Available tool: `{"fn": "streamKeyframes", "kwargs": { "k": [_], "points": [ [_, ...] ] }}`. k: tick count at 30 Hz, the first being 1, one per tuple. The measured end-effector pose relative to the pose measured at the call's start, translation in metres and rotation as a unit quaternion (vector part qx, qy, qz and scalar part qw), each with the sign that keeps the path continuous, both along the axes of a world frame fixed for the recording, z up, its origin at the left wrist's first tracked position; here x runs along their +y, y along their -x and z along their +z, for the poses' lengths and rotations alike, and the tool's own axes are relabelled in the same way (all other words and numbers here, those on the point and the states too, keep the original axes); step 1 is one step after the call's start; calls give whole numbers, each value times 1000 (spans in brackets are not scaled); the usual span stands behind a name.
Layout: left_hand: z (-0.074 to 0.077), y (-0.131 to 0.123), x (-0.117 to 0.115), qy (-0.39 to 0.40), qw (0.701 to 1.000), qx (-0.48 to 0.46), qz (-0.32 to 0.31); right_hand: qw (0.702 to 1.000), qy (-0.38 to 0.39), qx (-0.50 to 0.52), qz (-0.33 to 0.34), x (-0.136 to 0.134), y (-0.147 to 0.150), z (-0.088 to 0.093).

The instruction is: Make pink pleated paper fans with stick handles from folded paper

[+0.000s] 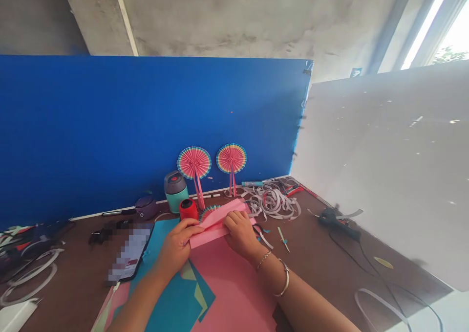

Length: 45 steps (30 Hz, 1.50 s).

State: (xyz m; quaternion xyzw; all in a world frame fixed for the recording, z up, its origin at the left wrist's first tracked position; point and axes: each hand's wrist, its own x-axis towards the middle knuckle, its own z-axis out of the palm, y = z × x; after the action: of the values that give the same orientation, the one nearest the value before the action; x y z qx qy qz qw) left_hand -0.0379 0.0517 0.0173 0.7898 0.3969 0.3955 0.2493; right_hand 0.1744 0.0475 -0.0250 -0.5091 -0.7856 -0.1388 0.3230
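A folded piece of pink paper [208,238] is held up between both hands over the table. My left hand [176,249] pinches its left end, thumb and fingers closed on the edge. Curled fingers of my right hand [240,230] press on the fold toward its right end; the fingertips are partly hidden. Below lie a large pink sheet [234,283] and teal paper [172,298] with pale green pieces. Just behind the held paper, part of a pleated paper fan [210,211] shows. Two round pink pleated fans [194,163] with striped rims stand against the blue panel.
A teal bottle [176,195] and a red round container [188,209] stand behind my hands. Left are a phone [134,251] and white cables [32,273]. Right are curled white strips [274,200], a glue gun [339,223] with its cord, and paper scraps. A blue panel [110,126] borders the back.
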Motion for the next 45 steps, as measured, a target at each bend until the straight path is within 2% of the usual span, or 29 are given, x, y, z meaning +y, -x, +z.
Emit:
{"fn": "streamKeyframes", "kwargs": {
  "k": [3,7,9,12,14,18,21,25,27,30,32,37,39,41,45],
  "points": [
    [-10,6,-10,57,998,-36,0,999,35,-22,26,0,0,-1],
    [-25,8,-16,160,968,-188,-39,994,80,-41,55,-3,2,0],
    [-30,8,-14,181,961,-209,-5,991,95,-55,80,-6,7,-1],
    [-37,11,-6,151,969,-172,90,982,109,-70,135,-10,15,-4],
    [-40,15,-1,143,968,-161,129,981,102,-59,153,-12,19,-5],
    [-43,27,5,184,942,-212,182,983,69,-40,167,-15,18,0],
    [-41,30,3,229,921,-269,163,981,46,-31,183,-15,16,2],
    [-31,25,-4,226,904,-351,89,989,9,62,132,-11,14,0],
    [-26,21,-10,216,908,-352,65,989,4,93,113,-10,12,1],
    [-23,17,-17,205,922,-325,42,989,12,79,125,-11,8,4],
    [-25,16,-18,191,929,-313,42,988,22,58,139,-13,7,8],
    [-35,17,-9,172,936,-293,91,984,33,45,168,-16,7,11],
    [-37,18,-5,182,929,-313,80,985,25,98,139,-14,5,10],
    [-38,20,-3,189,918,-338,84,979,8,189,74,-11,0,9],
    [-36,28,3,174,892,-394,138,922,-35,380,-61,-5,-16,12]
  ]
}}
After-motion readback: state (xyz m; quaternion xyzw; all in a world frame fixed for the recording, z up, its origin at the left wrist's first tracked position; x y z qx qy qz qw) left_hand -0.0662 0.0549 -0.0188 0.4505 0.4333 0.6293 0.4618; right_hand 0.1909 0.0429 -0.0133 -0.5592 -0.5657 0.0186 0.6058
